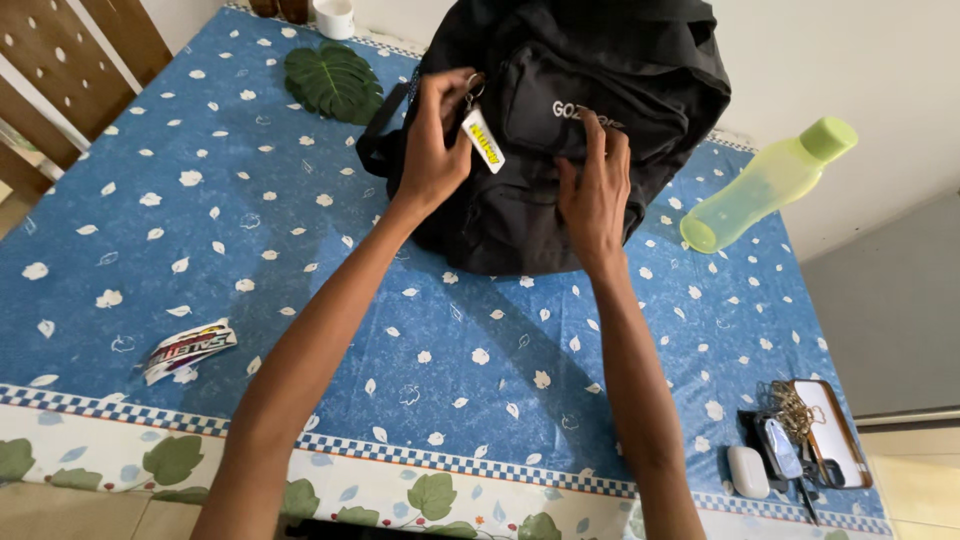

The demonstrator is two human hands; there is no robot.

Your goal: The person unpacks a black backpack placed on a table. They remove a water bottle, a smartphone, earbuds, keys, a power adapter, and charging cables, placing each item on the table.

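On the black backpack (pixel 570 130), I am pinching its yellow tag (pixel 483 141) in my left hand (pixel 435 140), nearer than my flat, empty right hand (pixel 597 190) beside it.

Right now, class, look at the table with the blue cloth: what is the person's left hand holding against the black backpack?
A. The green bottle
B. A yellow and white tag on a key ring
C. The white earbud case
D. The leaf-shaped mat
B: the left hand pinches a metal ring with a yellow and white tag at the black backpack, while the green bottle lies apart on the cloth.
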